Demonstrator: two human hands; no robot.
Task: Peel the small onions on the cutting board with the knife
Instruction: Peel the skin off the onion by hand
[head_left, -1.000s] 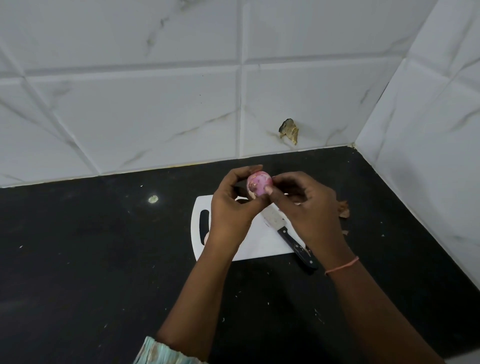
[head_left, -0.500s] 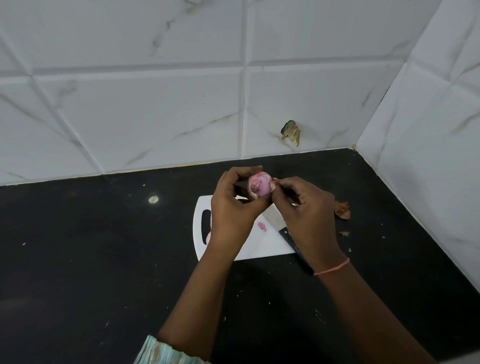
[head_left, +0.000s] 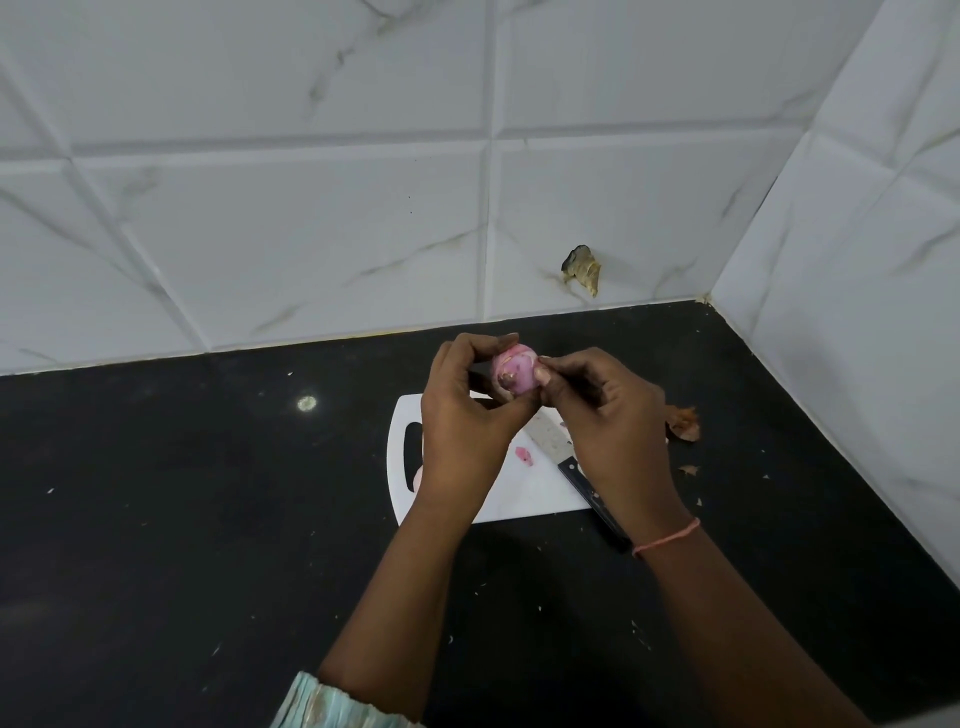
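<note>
Since a second ago a pink scrap of skin (head_left: 523, 455) has landed on the white cutting board (head_left: 519, 499), and the right hand (head_left: 613, 431) has shifted from onion top to its right side. Board also carries the knife (head_left: 563, 457), blade on the board, black handle running off its near edge under the right wrist. Onion (head_left: 511, 371) held above the board, pink, glossy, with brownish flecks; left hand (head_left: 462, 415) fingers clamped round it, right thumb and forefinger pinched together against its skin.
</note>
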